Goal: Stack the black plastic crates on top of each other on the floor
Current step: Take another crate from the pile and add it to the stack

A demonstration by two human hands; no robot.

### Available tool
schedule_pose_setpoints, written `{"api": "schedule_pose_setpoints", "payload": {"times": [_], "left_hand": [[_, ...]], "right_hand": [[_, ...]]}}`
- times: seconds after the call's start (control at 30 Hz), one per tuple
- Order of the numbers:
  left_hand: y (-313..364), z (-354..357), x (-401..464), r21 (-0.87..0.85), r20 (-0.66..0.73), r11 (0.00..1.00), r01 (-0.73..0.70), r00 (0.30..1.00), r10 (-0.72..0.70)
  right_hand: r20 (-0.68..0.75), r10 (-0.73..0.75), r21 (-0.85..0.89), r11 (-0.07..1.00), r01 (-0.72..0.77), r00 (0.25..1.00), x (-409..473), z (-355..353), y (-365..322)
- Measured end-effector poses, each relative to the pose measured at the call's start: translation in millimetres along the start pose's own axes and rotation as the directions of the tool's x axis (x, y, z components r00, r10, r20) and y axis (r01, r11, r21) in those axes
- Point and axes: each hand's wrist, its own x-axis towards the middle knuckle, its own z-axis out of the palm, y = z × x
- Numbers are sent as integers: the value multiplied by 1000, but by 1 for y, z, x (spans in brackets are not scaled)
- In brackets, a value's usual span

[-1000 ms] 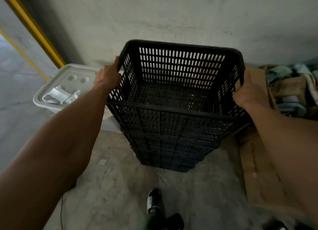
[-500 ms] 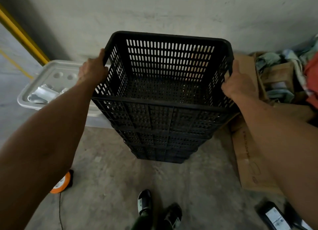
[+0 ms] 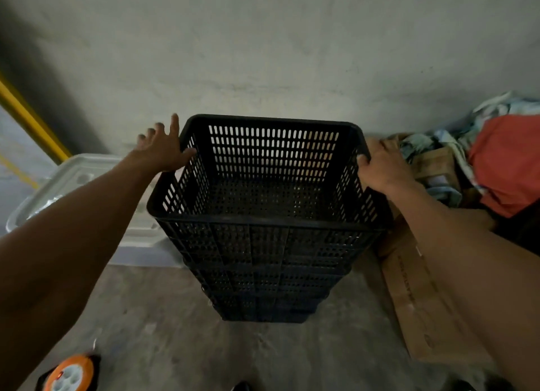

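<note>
Stacked black crates (image 3: 263, 244), left hand (image 3: 163, 150) splayed, right hand (image 3: 380, 165) gripping rim

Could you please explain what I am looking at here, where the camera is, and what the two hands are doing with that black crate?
There is no machine here: a person wears a wide-angle camera on the head, looking forward and down, so both bare arms reach into the picture. In front of them a stack of black plastic crates stands on the concrete floor by a wall. The right hand grips the top crate's right rim. The left hand is open, fingers spread, its palm against the left rim. Around the stack lie a pale plastic bin to the left, flattened cardboard and a pile of cloth to the right, and an orange cable reel nearer the person.
</note>
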Motion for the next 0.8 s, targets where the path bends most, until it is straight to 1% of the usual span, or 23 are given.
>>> {"api": "schedule_pose_setpoints", "payload": {"times": [0.03,0.07,0.1,0.13,0.17,0.23,0.3,0.33,0.37,0.4,0.47,0.5,0.53,0.6,0.63,0.67,0.73,0.8], "left_hand": [[3,-7,4,-13,-99,999,-43,994,41],[4,-8,5,-66,-199,994,-84,977,70],[4,-4,4,-137,-250,984,-112,965,75],[3,8,1,-181,-238,975,-132,967,86],[2,27,-6,-196,-175,972,-130,980,96],[-7,58,-17,-144,-3,986,-79,997,79],[-14,60,-14,-83,95,993,-84,991,92],[-12,51,-10,-67,100,992,-103,989,109],[-7,39,-2,-79,67,991,-111,991,116],[-2,29,4,-121,12,986,-110,994,112],[6,17,12,-202,-109,972,-120,989,100],[8,20,12,-200,-139,970,-134,984,108],[9,27,11,-191,-124,972,-140,985,117],[7,48,5,-142,-9,982,-122,992,122],[5,56,5,-109,18,987,-116,993,118],[5,60,7,-94,10,988,-122,992,123],[8,54,7,-151,11,982,-116,993,119],[11,49,8,-172,-6,975,-139,990,141]], "right_hand": [[-20,-9,6,1000,9,1000,4,-8,-4],[-32,-13,9,1000,13,999,5,-11,-6],[-17,-11,10,1000,11,1000,3,-8,-5],[23,1,-13,1000,-1,1000,-4,3,-2],[74,20,-52,999,-16,997,-14,20,3],[160,66,-147,988,-42,985,-29,47,14],[263,83,-166,985,-40,961,-25,47,19],[290,94,-151,987,-51,952,-19,39,16],[274,97,-128,990,-64,957,-9,28,12],[224,90,-91,993,-71,971,-1,16,7],[48,73,-3,997,-73,996,9,-3,-3],[-20,78,13,997,-77,997,9,-5,-4],[-34,89,17,996,-88,995,6,1,-2],[81,132,-5,991,-132,988,-8,26,8],[136,162,-19,987,-161,977,-13,39,14],[157,173,-27,985,-171,972,-13,47,20],[167,155,-20,988,-154,974,-9,49,22],[148,159,-13,987,-159,976,-6,44,20]]}}
